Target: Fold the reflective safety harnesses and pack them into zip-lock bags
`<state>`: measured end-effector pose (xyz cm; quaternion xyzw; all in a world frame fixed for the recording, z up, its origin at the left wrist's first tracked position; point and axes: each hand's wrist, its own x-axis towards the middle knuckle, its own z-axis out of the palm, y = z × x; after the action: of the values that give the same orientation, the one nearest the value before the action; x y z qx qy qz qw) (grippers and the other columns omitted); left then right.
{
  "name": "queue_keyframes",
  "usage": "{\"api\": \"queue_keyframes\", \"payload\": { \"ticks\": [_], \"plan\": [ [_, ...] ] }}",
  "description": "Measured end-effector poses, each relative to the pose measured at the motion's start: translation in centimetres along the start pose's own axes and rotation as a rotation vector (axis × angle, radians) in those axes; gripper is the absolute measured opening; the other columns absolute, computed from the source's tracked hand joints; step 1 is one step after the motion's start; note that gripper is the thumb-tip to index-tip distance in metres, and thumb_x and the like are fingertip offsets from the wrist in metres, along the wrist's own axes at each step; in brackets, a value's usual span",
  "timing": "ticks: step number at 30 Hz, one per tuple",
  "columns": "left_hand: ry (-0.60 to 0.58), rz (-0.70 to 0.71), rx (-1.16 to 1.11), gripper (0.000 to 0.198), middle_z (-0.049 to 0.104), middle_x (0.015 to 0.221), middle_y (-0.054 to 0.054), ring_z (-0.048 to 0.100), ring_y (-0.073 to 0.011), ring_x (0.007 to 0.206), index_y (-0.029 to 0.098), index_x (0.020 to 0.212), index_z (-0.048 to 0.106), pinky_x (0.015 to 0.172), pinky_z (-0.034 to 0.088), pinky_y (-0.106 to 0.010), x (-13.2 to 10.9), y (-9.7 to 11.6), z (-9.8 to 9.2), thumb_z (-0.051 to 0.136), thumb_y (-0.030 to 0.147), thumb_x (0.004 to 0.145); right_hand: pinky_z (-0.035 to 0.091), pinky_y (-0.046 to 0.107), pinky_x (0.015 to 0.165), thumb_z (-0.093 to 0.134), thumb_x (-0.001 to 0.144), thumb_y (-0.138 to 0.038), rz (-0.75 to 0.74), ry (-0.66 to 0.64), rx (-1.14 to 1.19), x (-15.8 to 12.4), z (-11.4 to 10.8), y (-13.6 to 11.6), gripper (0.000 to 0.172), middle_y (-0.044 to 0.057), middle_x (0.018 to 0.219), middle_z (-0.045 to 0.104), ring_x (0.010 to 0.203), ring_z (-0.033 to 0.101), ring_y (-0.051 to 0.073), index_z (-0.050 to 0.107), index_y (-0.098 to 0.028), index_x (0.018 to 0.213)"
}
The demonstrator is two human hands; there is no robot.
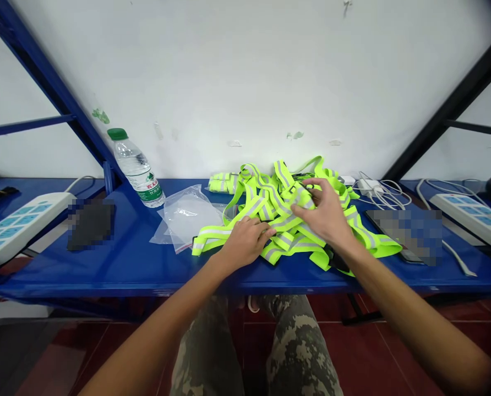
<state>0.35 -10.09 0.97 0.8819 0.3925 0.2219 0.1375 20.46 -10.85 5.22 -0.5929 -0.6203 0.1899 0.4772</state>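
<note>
A tangled heap of neon-yellow reflective straps (284,179) with silver stripes and black buckles lies on the blue table (146,269). My left hand (247,239) rests at the heap's front left, its fingers curled over a reflective strap that runs out to the left. Higher up and to the right, my right hand (322,212) has thumb and fingers around a folded strap with a dark buckle. The fingers partly hide what they grip. Clear plastic zip bags (190,214) lie left of the heap. Behind it sits a bagged, folded strap bundle (224,182).
A water bottle (140,173) with a green cap stands back left. Power strips (26,223) flank the table on both sides. White chargers and cables (373,190) lie at right, near a blurred flat dark object (410,231). A blurred dark item (91,223) lies left.
</note>
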Motion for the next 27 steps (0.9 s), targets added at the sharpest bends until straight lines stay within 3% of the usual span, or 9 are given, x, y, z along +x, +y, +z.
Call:
{"api": "queue_keyframes", "payload": {
  "ticks": [4, 6, 8, 10, 12, 15, 18, 23, 27],
  "plan": [
    [0.216, -0.236, -0.535, 0.056, 0.069, 0.086, -0.007, 0.065, -0.0211, 0.089, 0.019, 0.094, 0.061, 0.085, 0.047, -0.036, 0.0, -0.2, -0.7, 0.021, 0.057, 0.102, 0.050, 0.041, 0.083, 0.047, 0.084, -0.013, -0.323, -0.089, -0.434, -1.6, 4.0, -1.7, 0.049, 0.016, 0.115, 0.063, 0.100, 0.063, 0.029, 0.042, -0.018, 0.132],
    [0.350, -0.325, -0.715, 0.043, 0.067, 0.086, -0.005, 0.066, -0.0195, 0.087, 0.019, 0.102, 0.054, 0.078, 0.050, -0.032, 0.1, -0.5, -0.8, 0.039, 0.059, 0.097, 0.049, 0.041, 0.083, 0.041, 0.084, -0.006, -0.444, -0.185, -0.596, -2.1, 5.4, -1.6, 0.045, 0.017, 0.113, 0.064, 0.104, 0.060, 0.031, 0.047, -0.017, 0.127],
    [0.412, -0.362, -0.777, 0.036, 0.064, 0.087, -0.003, 0.065, -0.0172, 0.081, 0.020, 0.107, 0.046, 0.069, 0.049, -0.028, 0.1, -0.8, -0.8, 0.057, 0.051, 0.090, 0.049, 0.041, 0.084, 0.042, 0.082, -0.004, -0.530, -0.270, -0.665, -2.2, 6.0, -0.9, 0.043, 0.016, 0.110, 0.066, 0.103, 0.059, 0.030, 0.052, -0.016, 0.122],
    [0.424, -0.382, -0.701, 0.033, 0.062, 0.086, -0.002, 0.063, -0.0149, 0.074, 0.021, 0.108, 0.043, 0.065, 0.048, -0.026, -0.1, -1.1, -0.7, 0.061, 0.039, 0.088, 0.049, 0.042, 0.087, 0.048, 0.082, -0.005, -0.590, -0.332, -0.647, -1.9, 6.0, 0.1, 0.039, 0.014, 0.111, 0.068, 0.104, 0.059, 0.030, 0.056, -0.016, 0.119],
    [0.423, -0.395, -0.480, 0.027, 0.062, 0.085, -0.002, 0.061, -0.0155, 0.072, 0.020, 0.107, 0.044, 0.067, 0.047, -0.029, -0.4, -1.1, -0.7, 0.059, 0.031, 0.088, 0.048, 0.043, 0.092, 0.055, 0.083, -0.009, -0.623, -0.375, -0.593, -1.6, 5.5, 1.0, 0.032, 0.012, 0.112, 0.069, 0.107, 0.060, 0.029, 0.061, -0.017, 0.113],
    [0.425, -0.382, -0.053, 0.016, 0.064, 0.089, -0.005, 0.061, -0.0214, 0.084, 0.019, 0.101, 0.051, 0.076, 0.046, -0.035, -0.8, -0.8, -0.8, 0.056, 0.028, 0.089, 0.049, 0.042, 0.096, 0.060, 0.088, -0.017, -0.641, -0.444, -0.523, -1.5, 4.6, 1.6, 0.019, 0.011, 0.111, 0.070, 0.108, 0.062, 0.027, 0.067, -0.015, 0.106],
    [0.376, -0.368, 0.238, 0.011, 0.064, 0.088, -0.007, 0.060, -0.0258, 0.091, 0.018, 0.095, 0.055, 0.079, 0.045, -0.037, -1.2, -0.5, -1.0, 0.053, 0.028, 0.090, 0.051, 0.042, 0.096, 0.061, 0.092, -0.033, -0.649, -0.495, -0.491, -1.8, 4.1, 1.5, 0.025, 0.012, 0.112, 0.071, 0.109, 0.063, 0.027, 0.070, -0.014, 0.105],
    [0.280, -0.355, 0.408, 0.021, 0.065, 0.098, -0.011, 0.057, -0.0272, 0.096, 0.016, 0.094, 0.062, 0.083, 0.046, -0.038, -1.8, -0.6, -1.0, 0.048, 0.032, 0.095, 0.050, 0.047, 0.103, 0.058, 0.094, -0.030, -0.739, -0.432, -0.499, -2.2, 4.6, 1.4, 0.025, 0.012, 0.131, 0.065, 0.122, 0.058, 0.030, 0.073, -0.015, 0.107],
    [0.271, -0.349, 0.459, 0.027, 0.064, 0.103, -0.013, 0.056, -0.0298, 0.099, 0.015, 0.102, 0.065, 0.084, 0.047, -0.041, -2.4, -0.8, -1.6, 0.048, 0.035, 0.096, 0.046, 0.044, 0.110, 0.053, 0.096, -0.022, -0.823, -0.497, -0.435, -2.3, 5.6, 1.7, 0.026, 0.009, 0.135, 0.063, 0.125, 0.059, 0.026, 0.073, -0.016, 0.112]
  ]
}}
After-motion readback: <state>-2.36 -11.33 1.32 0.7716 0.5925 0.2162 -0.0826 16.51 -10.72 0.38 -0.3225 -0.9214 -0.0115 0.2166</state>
